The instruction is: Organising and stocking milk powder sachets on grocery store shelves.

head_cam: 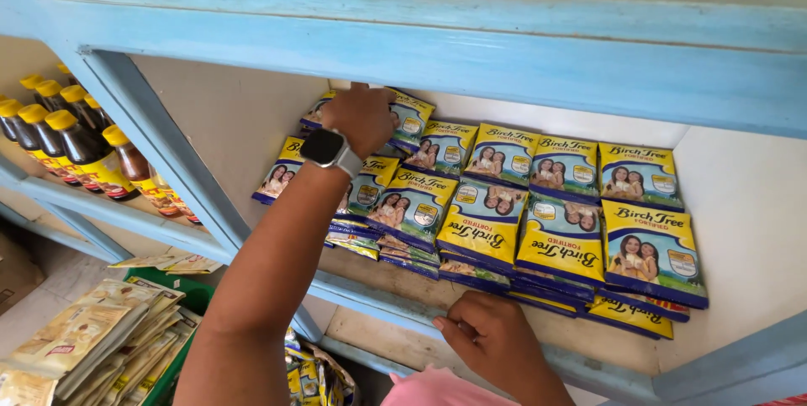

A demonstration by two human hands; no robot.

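My left hand reaches deep into a blue wooden shelf, with a dark smartwatch on its wrist. Its fingers curl over a yellow-and-blue packet at the back left of the shelf. Several more such flat packets lie in overlapping rows across the shelf board, some turned upside down. My right hand rests on the shelf's front edge, just below the front row of packets, fingers spread and holding nothing.
Dark bottles with yellow caps stand on the shelf to the left. Below, a green crate holds beige sachets. A thick blue beam runs across above the opening. Something pink sits at the bottom edge.
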